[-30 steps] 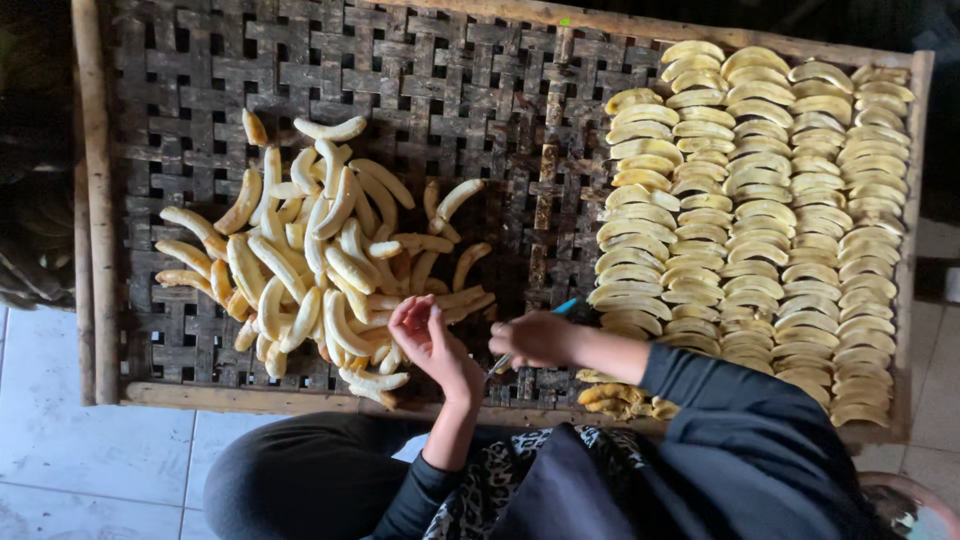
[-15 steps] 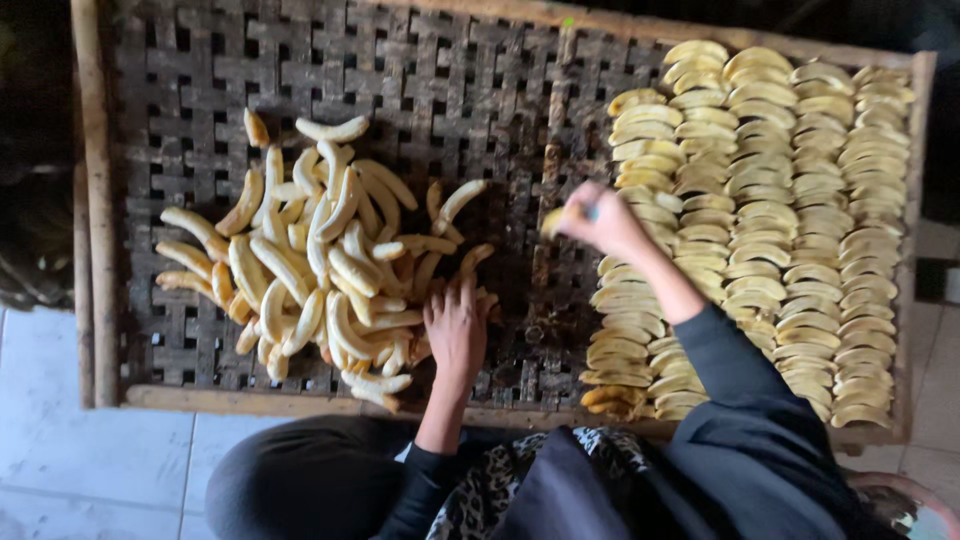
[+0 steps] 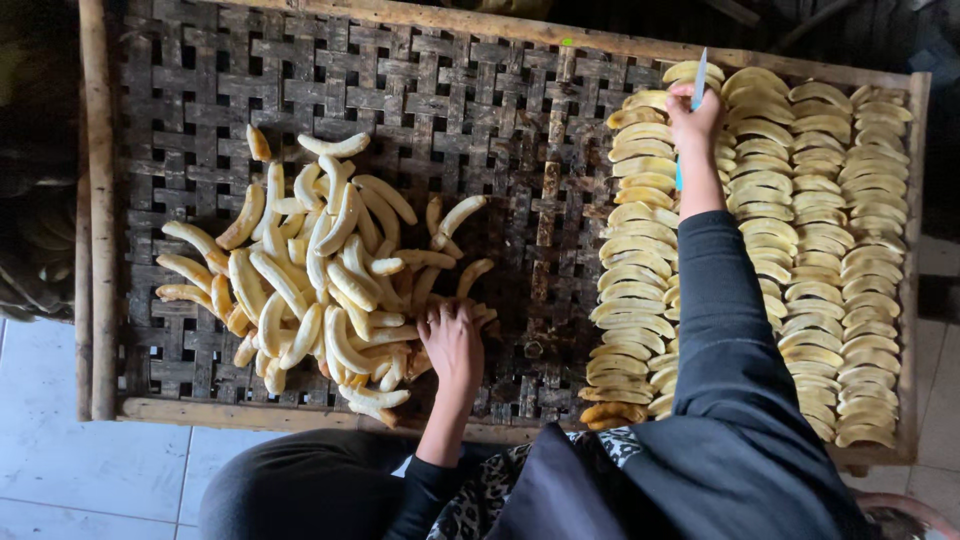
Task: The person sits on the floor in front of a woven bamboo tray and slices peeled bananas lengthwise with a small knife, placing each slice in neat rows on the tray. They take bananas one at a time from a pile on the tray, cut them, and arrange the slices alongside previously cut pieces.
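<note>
The person sits at the six o'clock edge of a woven tray with a wooden frame, and both arms reach over it. The left hand lies palm down at the edge of the pile of peeled bananas, which fills the nine o'clock half of the tray. Its fingers are spread a little and rest on the fruit; whether they hold one piece I cannot tell, because the back of the hand covers it. The right hand is stretched far to about one o'clock, at the top of the rows of flattened banana slices. Its fingers are closed around a small knife with a light blue blade that points away from the person, and they seem to touch the top slice of one row.

I see some risks here. The right arm and its dark sleeve lie across one row of slices, so it may drag them out of their overlap. The knife is held in the same hand that places the fruit, so the blade could scratch a slice or slip in wet fingers. The pile by the left hand looks loose, and a push there could roll bananas toward the six o'clock frame.
</note>
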